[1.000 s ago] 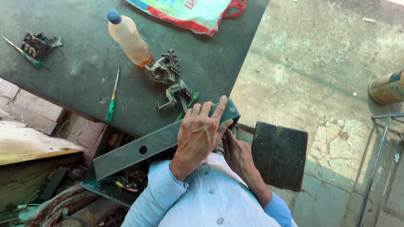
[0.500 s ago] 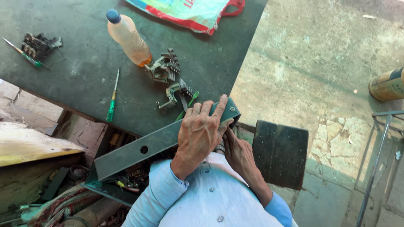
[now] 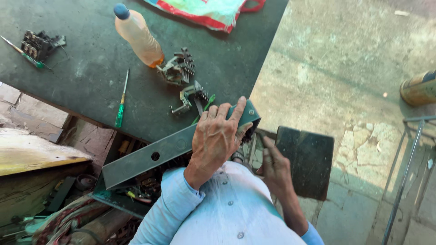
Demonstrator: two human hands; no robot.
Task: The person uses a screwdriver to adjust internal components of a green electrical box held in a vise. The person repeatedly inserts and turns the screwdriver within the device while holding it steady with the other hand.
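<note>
Little had changed since the earlier frames: the left hand [image 3: 217,136] stayed clamped over the long grey metal plate [image 3: 159,152], and the right hand [image 3: 274,165] kept its place just below the plate's far end; only the view had shifted a trifle.

The plate lay slantwise across the near edge of the bench [image 3: 81,77], overhanging an open drawer [image 3: 131,190] full of small parts. The left hand sat on top of the plate's right-hand end, palm down, fingers curled over its upper edge and gripping it. The right hand was beside and below that same end, touching something under it; whether it was closed on anything could not be made out, since the plate and the left hand hid its fingertips.

The plate was a flat, dull grey-green strip with a round hole near its middle and small rivets or screws at the held end.

Further in on the bench stood a plastic bottle [image 3: 136,36] of orange liquid with a blue cap, lying tilted. Near it were two toothed metal parts [image 3: 179,68], and a green-handled screwdriver [image 3: 121,102] lay towards the near edge. A dark square panel [image 3: 305,159] sat just right of the right hand.
</note>
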